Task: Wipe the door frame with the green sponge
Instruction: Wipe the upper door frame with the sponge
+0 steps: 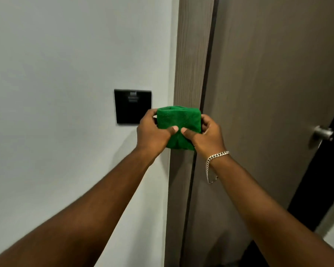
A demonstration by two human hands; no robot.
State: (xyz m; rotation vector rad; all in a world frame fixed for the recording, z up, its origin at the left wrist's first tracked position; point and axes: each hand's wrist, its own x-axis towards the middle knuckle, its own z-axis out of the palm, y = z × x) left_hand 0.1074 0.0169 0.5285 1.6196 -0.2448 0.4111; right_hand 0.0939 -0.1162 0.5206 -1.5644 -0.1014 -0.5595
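- Pinching the soft green folded sponge (178, 124) from both sides, the left hand (152, 131) and the right hand (206, 134) hold it up between them, both thumbs pressed side by side onto its near face.
- The left hand's fingers (150, 112) wrap round the sponge's left edge; the right hand's fingers (205, 120) curl round its right edge, so each hand is closed on the sponge.
- The sponge sits in front of the brown wood-grain door frame (191, 54), covering the strip at mid height; whether it touches the wood cannot be told from the head view.
- A silver chain bracelet (213, 162) hangs on the right wrist, one loop dangling below it.
- Both bare forearms reach in from the bottom corners of the view.
- Just left of the left hand, a square black glossy wall panel (132, 105) is mounted on the pale white wall (56, 74).
- Right of the frame, past a dark narrow gap, stands the flat grey-brown door (268, 83).
- A round brushed-metal door knob (322, 132) sticks out near the door's right edge, well apart from the hands.
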